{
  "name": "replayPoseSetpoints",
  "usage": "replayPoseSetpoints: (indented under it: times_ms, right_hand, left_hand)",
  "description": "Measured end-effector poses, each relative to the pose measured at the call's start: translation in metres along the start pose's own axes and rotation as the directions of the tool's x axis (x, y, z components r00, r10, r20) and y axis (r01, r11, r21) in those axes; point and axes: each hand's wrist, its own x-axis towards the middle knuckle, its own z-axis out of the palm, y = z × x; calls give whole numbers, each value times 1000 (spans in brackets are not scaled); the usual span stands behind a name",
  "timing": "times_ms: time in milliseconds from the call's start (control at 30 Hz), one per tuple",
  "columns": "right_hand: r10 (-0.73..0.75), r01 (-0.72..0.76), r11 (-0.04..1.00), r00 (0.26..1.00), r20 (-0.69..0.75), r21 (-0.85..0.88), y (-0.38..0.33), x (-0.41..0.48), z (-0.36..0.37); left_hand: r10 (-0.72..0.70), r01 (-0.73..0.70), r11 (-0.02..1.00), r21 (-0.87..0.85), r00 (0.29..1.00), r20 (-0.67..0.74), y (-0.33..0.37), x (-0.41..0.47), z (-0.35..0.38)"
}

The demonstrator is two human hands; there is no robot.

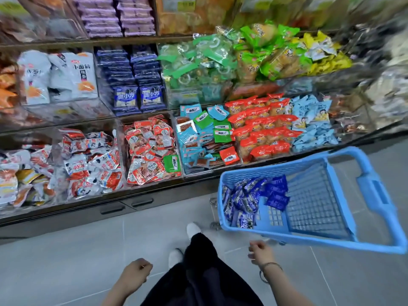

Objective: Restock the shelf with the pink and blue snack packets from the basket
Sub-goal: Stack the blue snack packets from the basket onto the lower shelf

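Note:
A light blue plastic basket (373, 195) stands on the floor at the right, tilted toward the shelf. Several dark blue snack packets (254, 197) lie piled in its left end; no pink ones show in it. On the middle shelf, stacked dark blue packets (138, 85) fill a clear bin, and pinkish-purple packets (119, 16) fill the bin above. My left hand (134, 276) hangs low with loosely curled fingers and holds nothing. My right hand (260, 252) hangs just below the basket's near corner, fingers loosely curled, also holding nothing.
Clear bins of red, white, green, teal and yellow snack packs fill the shelves (154, 151) across the view. Drawer handles (141, 203) run along the shelf base. Grey tiled floor (77, 250) lies in front, with my legs and white shoes (193, 229) in the middle.

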Motion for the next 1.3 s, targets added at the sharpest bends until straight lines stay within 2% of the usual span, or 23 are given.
replayPoseSetpoints:
  times_ms: [167, 433, 500, 533, 567, 600, 667, 733, 833, 1000, 1133, 1300]
  right_hand:
    - [-50, 62, 984, 996, 74, -165, 5, 20, -39]
    - [-134, 160, 939, 985, 104, -304, -31, 69, -121]
    - [-172, 227, 850, 973, 157, -476, -43, 82, -136]
    - [-164, 275, 772, 957, 238, -574, -46, 88, -142]
    - [-119, 325, 653, 936, 332, -684, -46, 94, -146]
    - [-46, 354, 489, 923, 382, -797, -43, 100, -148]
    - [45, 364, 196, 924, 379, -911, -34, 108, -154]
    - [17, 342, 83, 939, 344, -936, -26, 122, -158]
    - [2, 374, 60, 927, 375, -926, -23, 135, -159]
    - [-7, 407, -45, 913, 407, -912, -16, 147, -157]
    - [-26, 450, -150, 888, 459, -880, -17, 146, -152]
    - [-28, 504, -177, 856, 516, -845, -23, 147, -143]
  left_hand:
    - [-102, 100, 994, -50, 995, -24, 16, -3, 32]
    - [-78, 74, 995, -70, 995, -67, 97, 6, 106]
    - [-48, 45, 998, -42, 996, -78, 119, 15, 129]
    - [-36, 33, 999, -30, 996, -76, 130, 21, 140]
    - [-24, 24, 1000, -9, 997, -67, 142, 28, 151]
    - [-14, 15, 1000, 16, 998, -53, 153, 38, 160]
    - [-19, 20, 999, 47, 999, -33, 174, 56, 176]
    - [-7, 8, 998, 68, 1000, -23, 194, 77, 188]
    - [8, -4, 996, 90, 999, -49, 212, 108, 201]
    - [-6, 38, 967, 250, 992, -128, 208, 131, 208]
    - [16, 20, 972, 236, 988, -151, 204, 129, 208]
    - [-24, 63, 980, 186, 979, -204, 205, 129, 201]
